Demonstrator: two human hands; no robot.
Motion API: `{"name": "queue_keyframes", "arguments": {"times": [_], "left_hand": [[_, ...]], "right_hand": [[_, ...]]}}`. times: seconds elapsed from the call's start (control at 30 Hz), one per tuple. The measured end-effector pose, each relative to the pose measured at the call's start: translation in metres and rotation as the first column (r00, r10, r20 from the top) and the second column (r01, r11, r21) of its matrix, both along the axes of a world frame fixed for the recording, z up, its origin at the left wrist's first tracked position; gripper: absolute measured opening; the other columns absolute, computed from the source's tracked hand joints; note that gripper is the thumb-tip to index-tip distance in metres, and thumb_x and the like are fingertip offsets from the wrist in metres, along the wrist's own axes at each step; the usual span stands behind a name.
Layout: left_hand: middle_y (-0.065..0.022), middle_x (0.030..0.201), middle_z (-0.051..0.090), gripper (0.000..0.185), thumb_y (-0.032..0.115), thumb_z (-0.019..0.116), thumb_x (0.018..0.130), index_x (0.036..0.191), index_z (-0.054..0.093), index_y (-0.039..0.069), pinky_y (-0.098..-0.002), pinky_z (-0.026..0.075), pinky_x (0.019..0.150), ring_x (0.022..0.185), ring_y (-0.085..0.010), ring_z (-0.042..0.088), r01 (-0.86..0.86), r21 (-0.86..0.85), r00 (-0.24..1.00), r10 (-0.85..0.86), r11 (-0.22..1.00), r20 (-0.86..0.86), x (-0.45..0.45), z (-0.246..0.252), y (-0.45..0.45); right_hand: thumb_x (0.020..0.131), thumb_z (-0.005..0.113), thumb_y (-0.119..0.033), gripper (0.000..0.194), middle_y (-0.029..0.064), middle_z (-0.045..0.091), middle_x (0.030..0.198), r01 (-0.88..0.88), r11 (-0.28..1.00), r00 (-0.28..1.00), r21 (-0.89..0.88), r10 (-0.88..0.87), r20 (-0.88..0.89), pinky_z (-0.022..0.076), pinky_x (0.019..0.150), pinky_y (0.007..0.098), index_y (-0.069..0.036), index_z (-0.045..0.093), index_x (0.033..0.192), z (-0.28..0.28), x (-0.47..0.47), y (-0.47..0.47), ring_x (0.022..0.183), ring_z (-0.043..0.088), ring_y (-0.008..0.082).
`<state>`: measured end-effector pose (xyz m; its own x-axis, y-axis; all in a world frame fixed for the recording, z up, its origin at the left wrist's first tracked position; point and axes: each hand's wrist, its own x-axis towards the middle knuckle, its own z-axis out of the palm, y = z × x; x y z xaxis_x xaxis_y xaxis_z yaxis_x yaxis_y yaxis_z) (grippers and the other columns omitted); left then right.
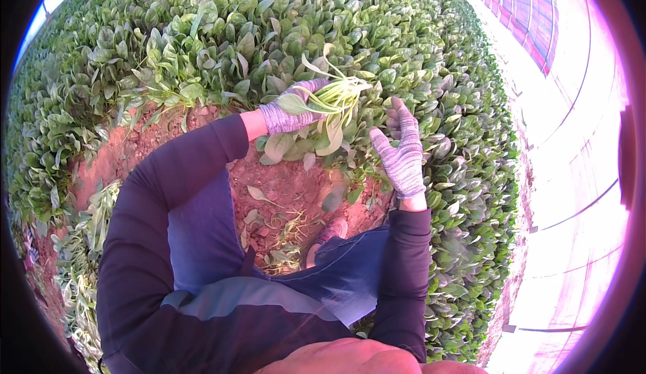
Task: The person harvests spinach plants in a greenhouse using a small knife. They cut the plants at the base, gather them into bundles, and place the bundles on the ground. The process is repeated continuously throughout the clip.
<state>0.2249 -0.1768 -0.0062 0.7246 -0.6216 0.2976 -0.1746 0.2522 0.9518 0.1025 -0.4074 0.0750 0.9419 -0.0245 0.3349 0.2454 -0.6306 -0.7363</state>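
Note:
My left hand (295, 109), in a grey knitted glove, grips a bunch of spinach-like leafy greens (340, 94). The pale stems point to the right, and broad leaves hang below the glove. My right hand (402, 154), gloved alike, is raised to the right of the bunch, apart from it. Its thumb and fingers are spread, and I see nothing held in it. Behind and beside both hands stands a dense bed of the same leafy plants (454, 136).
Between my legs, bare reddish soil (282, 177) carries loose leaves and stem scraps (287, 237). At the left lies a row of cut greens (83, 273). A bright plastic-film greenhouse wall (565, 212) runs along the right, beyond the bed.

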Motion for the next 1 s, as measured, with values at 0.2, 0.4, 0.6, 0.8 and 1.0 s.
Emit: {"name": "queue_keyframes", "arguments": {"times": [0.2, 0.4, 0.6, 0.8, 1.0], "left_hand": [[-0.0141, 0.118, 0.064, 0.055, 0.018, 0.076, 0.081, 0.129, 0.056, 0.002, -0.0346, 0.052, 0.093, 0.106, -0.0254, 0.063, -0.429, 0.066, 0.846, 0.376, 0.901, 0.378, -0.026, 0.011, -0.022], [-0.0206, 0.118, 0.062, 0.063, 0.021, 0.074, 0.077, 0.133, 0.050, 0.003, -0.0428, 0.049, 0.096, 0.110, -0.0381, 0.060, -0.215, -0.070, 0.963, 0.223, 0.974, 0.153, -0.050, -0.003, -0.055], [-0.0240, 0.116, 0.065, 0.072, 0.032, 0.076, 0.073, 0.134, 0.052, 0.002, -0.0458, 0.050, 0.096, 0.108, -0.0395, 0.063, -0.293, 0.233, 0.754, 0.075, 0.927, 0.652, -0.082, 0.032, -0.044], [-0.0109, 0.102, 0.066, 0.027, 0.019, 0.074, 0.082, 0.104, 0.065, 0.006, -0.0428, 0.047, 0.091, 0.099, -0.0316, 0.063, -0.713, -0.288, 0.305, 0.653, 0.639, 0.694, -0.078, 0.073, -0.009], [-0.0170, 0.143, 0.050, 0.110, 0.054, 0.090, 0.063, 0.146, 0.038, 0.002, -0.0448, 0.034, 0.113, 0.134, -0.0350, 0.046, -0.613, -0.115, 0.490, 0.491, 0.781, 0.720, -0.081, 0.080, -0.019]], "right_hand": [[0.064, 0.095, -0.035, 0.138, 0.0247, 0.025, 0.155, -0.139, 0.774, 0.990, 0.618, 0.118, 0.074, 0.0320, 0.115, 0.0452, -0.017, -0.002, 0.161, -0.019, 0.008, 0.060, 0.142, 0.035, 0.0347], [0.086, 0.075, 0.000, 0.087, 0.0099, 0.053, 0.123, -0.117, 0.601, 0.984, 0.790, -0.035, 0.172, 0.0493, 0.095, 0.0306, -0.012, 0.024, 0.156, -0.013, 0.029, 0.077, 0.108, 0.057, 0.0167], [0.090, 0.062, 0.007, 0.067, 0.0049, 0.059, 0.099, 0.043, 0.603, 0.971, 0.797, -0.213, 0.109, 0.0510, 0.078, 0.0255, -0.003, 0.033, 0.149, -0.020, 0.036, 0.034, 0.083, 0.057, 0.0115], [0.088, 0.060, 0.010, 0.074, 0.0025, 0.056, 0.099, 0.025, 0.757, 0.924, 0.653, -0.267, 0.274, 0.0460, 0.090, 0.0258, -0.007, 0.028, 0.153, -0.011, 0.034, 0.008, 0.090, 0.054, 0.0109], [0.082, 0.063, 0.008, 0.081, 0.0001, 0.052, 0.096, -0.034, 0.983, 0.903, 0.179, -0.046, 0.427, 0.0435, 0.087, 0.0262, -0.005, 0.029, 0.154, -0.008, 0.016, 0.038, 0.088, 0.048, 0.0109]]}}
